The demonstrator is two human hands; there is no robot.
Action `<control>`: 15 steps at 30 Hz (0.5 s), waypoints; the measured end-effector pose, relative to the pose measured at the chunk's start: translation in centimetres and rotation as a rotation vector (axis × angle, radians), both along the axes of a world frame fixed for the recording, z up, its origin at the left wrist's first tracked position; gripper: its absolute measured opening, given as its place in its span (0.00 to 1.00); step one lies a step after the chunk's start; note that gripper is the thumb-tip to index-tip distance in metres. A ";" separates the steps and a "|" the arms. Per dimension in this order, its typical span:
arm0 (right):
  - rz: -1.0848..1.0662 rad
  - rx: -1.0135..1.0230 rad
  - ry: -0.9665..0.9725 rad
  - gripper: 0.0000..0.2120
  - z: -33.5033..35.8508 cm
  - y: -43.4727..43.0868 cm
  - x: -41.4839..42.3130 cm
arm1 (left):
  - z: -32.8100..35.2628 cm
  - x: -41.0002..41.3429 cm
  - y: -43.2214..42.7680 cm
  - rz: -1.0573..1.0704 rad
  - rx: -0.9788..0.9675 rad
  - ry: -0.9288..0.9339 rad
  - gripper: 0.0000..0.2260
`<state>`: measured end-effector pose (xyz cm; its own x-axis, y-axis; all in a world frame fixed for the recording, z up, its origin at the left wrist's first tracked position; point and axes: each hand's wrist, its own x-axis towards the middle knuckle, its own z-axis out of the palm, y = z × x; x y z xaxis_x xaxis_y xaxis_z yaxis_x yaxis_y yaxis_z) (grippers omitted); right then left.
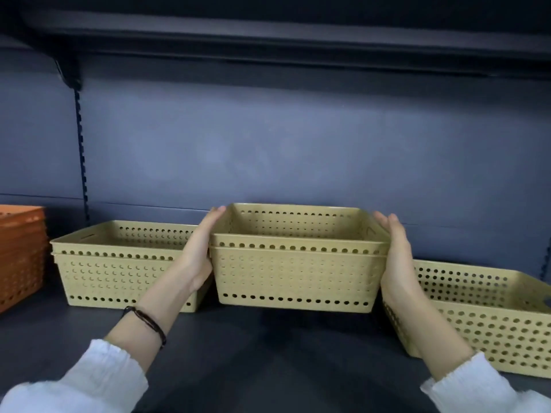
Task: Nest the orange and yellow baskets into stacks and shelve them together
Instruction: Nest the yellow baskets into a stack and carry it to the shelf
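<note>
A pair of nested yellow perforated baskets point(295, 275) is in the middle, just above or on the dark shelf. My left hand point(198, 254) presses flat on its left end and my right hand point(396, 257) on its right end, gripping it between them. Touching it on the left stands another nested yellow stack point(119, 263) on the shelf. On the right, closer to me, sits a third yellow basket stack point(489, 320), partly behind my right forearm. A stack of orange baskets point(21, 254) stands at the far left edge, cut off by the frame.
The dark grey shelf board point(268, 353) stretches toward me in front of the baskets. A blue-grey back panel point(268, 144) rises behind them, with a slotted upright point(81, 138) at the left. Another dark shelf point(298, 46) hangs overhead.
</note>
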<state>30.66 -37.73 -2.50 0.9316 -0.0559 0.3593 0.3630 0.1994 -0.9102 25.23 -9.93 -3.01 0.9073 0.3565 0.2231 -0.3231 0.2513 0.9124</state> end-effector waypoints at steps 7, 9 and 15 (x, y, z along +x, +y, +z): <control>-0.004 0.116 -0.236 0.18 6.4 5.6 -0.2 | 7.4 -1.1 5.0 0.053 0.050 -0.188 0.41; 0.041 0.113 -0.265 0.15 7.2 8.4 -0.3 | 8.1 -1.7 7.5 0.117 0.051 -0.197 0.38; 0.099 0.095 -0.297 0.15 7.9 18.1 -0.6 | 8.8 -4.8 15.8 0.279 0.049 -0.222 0.33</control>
